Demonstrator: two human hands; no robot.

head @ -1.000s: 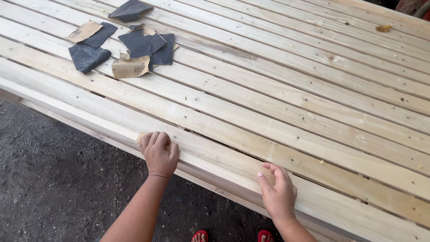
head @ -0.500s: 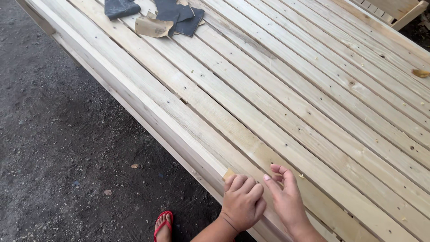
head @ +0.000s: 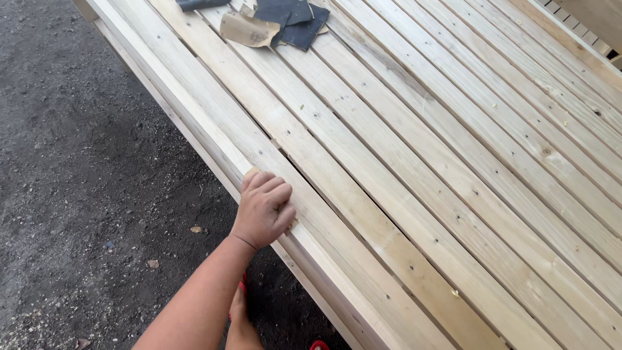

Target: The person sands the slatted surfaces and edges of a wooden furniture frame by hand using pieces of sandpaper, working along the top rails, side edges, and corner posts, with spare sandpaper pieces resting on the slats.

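Left hand point(head: 262, 207) is pressed, fingers curled, on a small sandpaper piece point(head: 251, 172) at the slatted wooden surface's point(head: 414, 194) near left edge, apparently for rubbing; spare sandpaper sheets point(head: 272, 19) lie at the far edge; right hand unseen.

No packages, labels, signs or screens are showing anywhere in this view.
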